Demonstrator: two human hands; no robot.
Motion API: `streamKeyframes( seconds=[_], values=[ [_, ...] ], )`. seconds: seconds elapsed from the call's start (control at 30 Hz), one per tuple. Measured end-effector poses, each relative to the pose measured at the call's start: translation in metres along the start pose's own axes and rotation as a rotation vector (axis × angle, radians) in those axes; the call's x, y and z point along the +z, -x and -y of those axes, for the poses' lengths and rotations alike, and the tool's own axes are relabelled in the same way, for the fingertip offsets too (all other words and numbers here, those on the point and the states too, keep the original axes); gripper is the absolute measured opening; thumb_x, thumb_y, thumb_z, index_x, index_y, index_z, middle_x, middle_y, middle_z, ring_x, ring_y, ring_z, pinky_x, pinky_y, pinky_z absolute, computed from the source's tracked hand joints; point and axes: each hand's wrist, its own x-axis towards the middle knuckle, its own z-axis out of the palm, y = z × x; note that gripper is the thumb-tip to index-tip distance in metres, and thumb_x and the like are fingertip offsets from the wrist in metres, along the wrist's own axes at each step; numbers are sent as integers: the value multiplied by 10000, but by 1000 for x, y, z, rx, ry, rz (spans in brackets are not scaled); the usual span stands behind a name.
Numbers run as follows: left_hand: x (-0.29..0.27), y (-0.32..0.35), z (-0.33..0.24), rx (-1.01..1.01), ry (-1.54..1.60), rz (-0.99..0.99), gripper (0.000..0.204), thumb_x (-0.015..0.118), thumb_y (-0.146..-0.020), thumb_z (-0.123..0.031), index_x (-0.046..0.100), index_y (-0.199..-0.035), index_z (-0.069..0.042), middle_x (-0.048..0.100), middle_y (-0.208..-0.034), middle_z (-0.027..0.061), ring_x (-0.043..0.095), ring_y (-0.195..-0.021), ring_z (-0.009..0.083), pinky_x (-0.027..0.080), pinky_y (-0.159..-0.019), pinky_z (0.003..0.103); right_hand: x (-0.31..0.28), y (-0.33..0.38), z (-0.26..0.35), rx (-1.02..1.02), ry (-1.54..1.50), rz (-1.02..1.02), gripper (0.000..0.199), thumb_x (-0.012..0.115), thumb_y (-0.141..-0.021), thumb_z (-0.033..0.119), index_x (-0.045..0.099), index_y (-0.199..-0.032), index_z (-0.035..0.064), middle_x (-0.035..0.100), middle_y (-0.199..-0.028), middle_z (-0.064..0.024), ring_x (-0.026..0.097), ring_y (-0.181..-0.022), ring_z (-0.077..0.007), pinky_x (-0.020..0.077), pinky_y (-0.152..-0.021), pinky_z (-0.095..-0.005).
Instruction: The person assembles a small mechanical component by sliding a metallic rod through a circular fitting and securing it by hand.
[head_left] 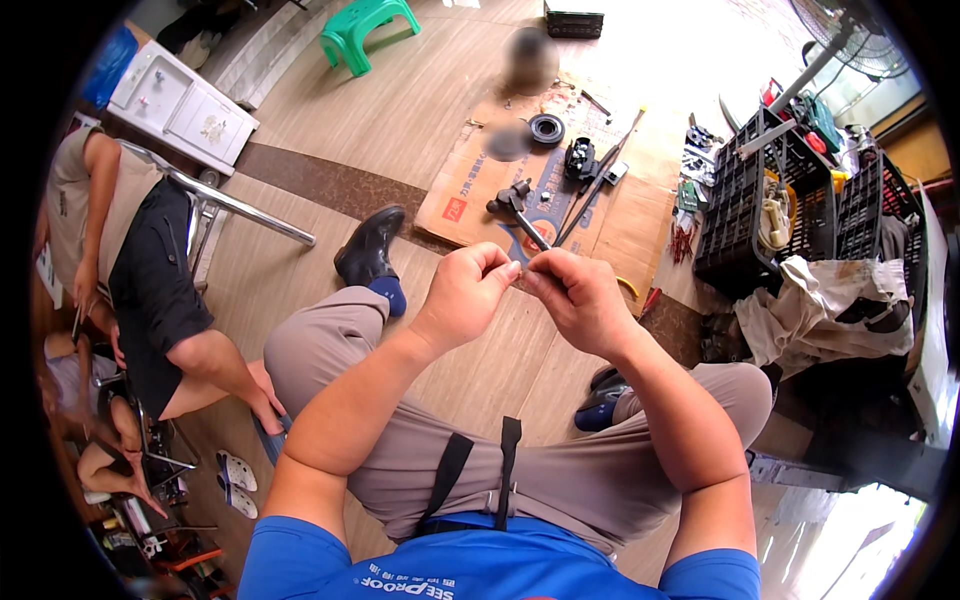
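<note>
My left hand (pixel 463 292) and my right hand (pixel 585 302) are raised in front of me, their fingertips almost meeting. Each has thumb and forefinger pinched together. Whatever lies between the fingertips is too small or too hidden to name. Just beyond them, a dark hammer-like tool (pixel 513 200) has its shaft running toward my right hand, where the end is covered; I cannot tell whether the hand touches it. Farther off, on a flattened cardboard sheet (pixel 455 190), are a black ring-shaped part (pixel 546 129), a black mechanical part (pixel 579 160) and a long thin rod (pixel 612 150).
Black plastic crates (pixel 740 215) filled with parts and cloth stand at the right, near a fan (pixel 850 45). A green stool (pixel 365 35) is at the far left. Seated people (pixel 150 250) occupy the left side, with slippers (pixel 236 480) on the floor and a white cabinet (pixel 190 110) behind.
</note>
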Motion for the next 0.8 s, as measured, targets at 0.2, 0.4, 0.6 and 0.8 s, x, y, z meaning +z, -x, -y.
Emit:
streamKeyframes(
  seconds=[0.2, 0.4, 0.6, 0.8],
  values=[
    [7, 6, -3, 129, -78, 55, 160, 603, -949, -121, 645, -846, -6, 564, -678, -30, 458, -611, 40, 377, -539, 231, -5, -6, -8, 78, 18, -80, 112, 628, -907, 116, 621, -894, 5, 640, -753, -194, 651, -718, -351, 499, -635, -384],
    [3, 4, -1, 48, 36, 100, 151, 596, -954, -131, 643, -875, -10, 583, -728, -23, 482, -663, 42, 395, -591, 220, 5, -5, -29, 164, -13, -93, 128, 635, -903, 129, 626, -898, 1, 632, -739, -201, 639, -692, -352, 492, -630, -387],
    [-3, -5, 9, 16, 229, -57, 150, 584, -961, -120, 631, -881, -3, 612, -766, -6, 515, -684, 52, 434, -635, 220, 9, 3, -18, 75, 14, 55, 120, 626, -908, 133, 630, -908, 13, 625, -743, -197, 624, -685, -358, 484, -623, -393],
    [-4, -6, 10, -7, 189, -123, 152, 588, -962, -112, 634, -869, -1, 628, -773, -5, 523, -677, 53, 439, -629, 210, 9, 8, 2, 23, 49, 150, 107, 622, -915, 140, 623, -931, 33, 629, -746, -182, 621, -703, -370, 487, -630, -411]
  ],
)
